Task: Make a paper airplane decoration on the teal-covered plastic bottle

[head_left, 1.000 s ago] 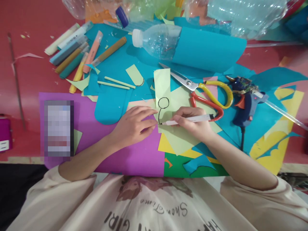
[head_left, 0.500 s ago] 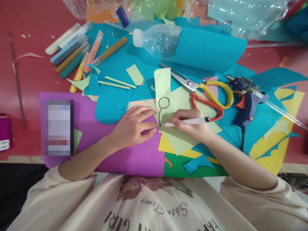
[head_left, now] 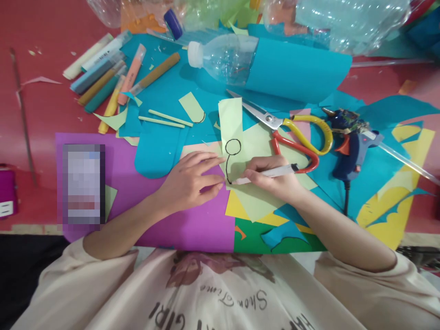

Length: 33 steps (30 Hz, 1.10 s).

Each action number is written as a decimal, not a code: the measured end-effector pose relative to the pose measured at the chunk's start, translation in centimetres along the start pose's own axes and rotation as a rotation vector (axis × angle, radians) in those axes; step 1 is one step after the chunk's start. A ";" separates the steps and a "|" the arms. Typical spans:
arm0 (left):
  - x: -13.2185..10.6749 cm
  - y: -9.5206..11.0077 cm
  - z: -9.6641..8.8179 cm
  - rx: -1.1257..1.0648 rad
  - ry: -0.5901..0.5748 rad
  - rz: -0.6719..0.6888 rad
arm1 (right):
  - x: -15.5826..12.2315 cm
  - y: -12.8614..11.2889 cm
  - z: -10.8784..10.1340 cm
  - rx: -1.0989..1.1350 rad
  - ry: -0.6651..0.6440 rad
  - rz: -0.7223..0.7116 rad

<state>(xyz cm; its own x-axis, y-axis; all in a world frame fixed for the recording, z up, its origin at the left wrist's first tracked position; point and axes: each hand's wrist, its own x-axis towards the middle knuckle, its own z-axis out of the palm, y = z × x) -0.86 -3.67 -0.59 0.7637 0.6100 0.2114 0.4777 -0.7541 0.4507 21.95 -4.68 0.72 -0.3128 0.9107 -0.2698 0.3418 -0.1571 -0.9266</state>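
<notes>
My right hand [head_left: 270,176] grips a white marker pen [head_left: 280,171], its tip low on a pale green paper strip [head_left: 231,120]. Drawn on that strip are a black circle and, under it, a curved line running down to the tip. My left hand [head_left: 195,178] lies with fingers spread, its fingertips at the strip's left edge. Scissors [head_left: 273,121] with one yellow and one red handle lie partly open just beyond my right hand. A small rounded green paper piece [head_left: 192,107] and two thin green paper sticks [head_left: 165,120] rest on blue paper.
A clear bottle [head_left: 223,57] wrapped in blue paper lies at the back. Several markers [head_left: 103,73] are piled at the left. A blue glue gun [head_left: 354,156] sits at the right, a phone [head_left: 84,183] on purple paper [head_left: 192,229] at the left.
The marker tip has moved slightly down and right, and the black line now reaches a little lower and bends right. My left hand has stayed in place.
</notes>
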 end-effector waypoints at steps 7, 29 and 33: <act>0.1 0.0 -0.1 0.021 0.010 0.016 | 0.0 -0.2 0.0 0.015 -0.008 -0.012; 0.2 0.1 -0.2 0.021 0.033 0.036 | 0.0 -0.1 -0.5 0.040 -0.031 -0.018; 0.1 0.1 -0.3 0.023 -0.009 0.008 | -0.1 0.5 -0.5 0.095 0.154 -0.093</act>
<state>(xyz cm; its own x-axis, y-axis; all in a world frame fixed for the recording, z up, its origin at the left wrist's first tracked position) -0.83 -3.62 -0.20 0.7714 0.6015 0.2074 0.4810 -0.7647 0.4289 22.63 -4.66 0.42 -0.1975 0.9694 -0.1456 0.2302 -0.0985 -0.9681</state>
